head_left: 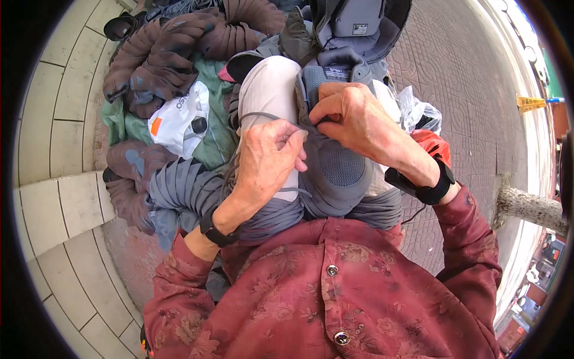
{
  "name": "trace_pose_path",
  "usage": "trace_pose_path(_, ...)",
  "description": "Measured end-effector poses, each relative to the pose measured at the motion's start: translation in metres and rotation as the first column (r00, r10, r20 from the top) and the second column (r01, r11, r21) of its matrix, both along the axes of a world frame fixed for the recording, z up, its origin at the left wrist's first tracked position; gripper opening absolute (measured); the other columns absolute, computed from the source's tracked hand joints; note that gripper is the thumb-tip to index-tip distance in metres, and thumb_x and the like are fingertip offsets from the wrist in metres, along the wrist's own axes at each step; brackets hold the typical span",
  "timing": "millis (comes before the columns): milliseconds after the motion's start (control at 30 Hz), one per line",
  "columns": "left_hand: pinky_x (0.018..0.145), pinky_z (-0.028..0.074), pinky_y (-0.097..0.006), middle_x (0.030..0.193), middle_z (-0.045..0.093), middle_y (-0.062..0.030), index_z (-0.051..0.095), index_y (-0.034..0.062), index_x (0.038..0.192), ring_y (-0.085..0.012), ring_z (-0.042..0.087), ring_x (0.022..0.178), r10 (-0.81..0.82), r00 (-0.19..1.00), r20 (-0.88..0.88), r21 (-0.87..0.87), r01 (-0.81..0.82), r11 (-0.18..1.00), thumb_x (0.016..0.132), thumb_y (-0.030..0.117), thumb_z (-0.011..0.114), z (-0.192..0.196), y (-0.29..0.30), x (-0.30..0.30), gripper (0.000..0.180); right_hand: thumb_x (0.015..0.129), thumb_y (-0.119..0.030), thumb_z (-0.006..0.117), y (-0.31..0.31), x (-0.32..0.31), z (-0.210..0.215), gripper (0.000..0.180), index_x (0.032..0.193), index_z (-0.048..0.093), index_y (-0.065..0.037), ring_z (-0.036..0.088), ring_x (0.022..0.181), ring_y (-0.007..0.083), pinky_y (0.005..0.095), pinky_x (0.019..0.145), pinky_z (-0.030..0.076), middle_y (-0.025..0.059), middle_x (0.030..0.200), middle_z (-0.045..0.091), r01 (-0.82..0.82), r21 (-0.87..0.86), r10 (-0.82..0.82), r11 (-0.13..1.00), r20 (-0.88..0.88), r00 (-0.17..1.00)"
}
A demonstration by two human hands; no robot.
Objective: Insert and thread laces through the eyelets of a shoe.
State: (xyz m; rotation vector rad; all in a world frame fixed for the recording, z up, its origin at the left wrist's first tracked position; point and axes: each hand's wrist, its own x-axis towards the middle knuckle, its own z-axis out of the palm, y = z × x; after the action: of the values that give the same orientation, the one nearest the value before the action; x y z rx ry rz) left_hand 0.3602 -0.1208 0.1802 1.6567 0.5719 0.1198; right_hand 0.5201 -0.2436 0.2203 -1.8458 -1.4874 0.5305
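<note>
A grey mesh sneaker (pixel 338 164) with a white sole rests upside-front on my lap. My left hand (pixel 266 158) pinches a grey shoelace (pixel 263 115) that loops up over the white sole. My right hand (pixel 353 113) grips the sneaker's upper edge near the lace holes, fingers curled onto the fabric. Both wrists wear black bands. My red floral shirt (pixel 323 293) fills the lower part of the view.
A second grey shoe (pixel 353 30) lies beyond the sneaker. To the left sit brown padded jackets (pixel 167 54), a green cloth, a white bag (pixel 179 116) and a grey pleated garment (pixel 185 185). Tiled steps run on the left, brick paving on the right, with a tree trunk (pixel 529 206).
</note>
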Motion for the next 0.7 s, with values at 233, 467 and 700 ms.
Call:
trace_pose_path(233, 0.054, 0.052, -0.025, 0.072, 0.068, -0.0120, 0.067, -0.0102, 0.091, -0.0163, 0.068, 0.057, 0.040, 0.999, -0.018, 0.040, -0.040, 0.998, 0.097, 0.007, 0.061, 0.001, -0.011, 0.008, 0.019, 0.066, 0.002, 0.066, 0.002, 0.005, -0.008, 0.017, 0.081, 0.069, 0.007, 0.066, 0.084, 0.0403, 0.0443, 0.072, 0.051, 0.0204, 0.082, 0.065, -0.028, 0.041, 0.027, 0.999, 0.011, 1.000)
trace_pose_path(467, 0.060, 0.056, -0.027, 0.080, 0.069, -0.0162, 0.052, -0.0072, 0.112, -0.0217, 0.073, 0.068, 0.119, 0.993, 0.007, -0.173, -0.116, 0.978, 0.098, 0.003, 0.056, 0.002, -0.018, -0.004, 0.017, 0.066, 0.003, 0.064, 0.004, 0.005, -0.019, 0.016, 0.080, 0.070, 0.004, 0.067, 0.084, 0.0404, 0.0452, 0.072, 0.053, 0.0218, 0.081, 0.067, -0.026, 0.062, 0.021, 0.998, 0.076, 0.997)
trace_pose_path(700, 0.062, 0.059, -0.027, 0.084, 0.069, -0.0172, 0.044, -0.0027, 0.113, -0.0229, 0.074, 0.071, 0.081, 0.989, 0.122, -0.161, -0.061, 0.985, 0.099, -0.001, 0.051, -0.004, -0.010, 0.007, 0.016, 0.069, -0.001, 0.068, 0.003, -0.007, -0.014, 0.009, 0.077, 0.065, 0.003, 0.066, 0.080, 0.0362, 0.0432, 0.068, 0.053, 0.0164, 0.082, 0.061, -0.052, 0.089, 0.032, 0.995, 0.211, 0.977)
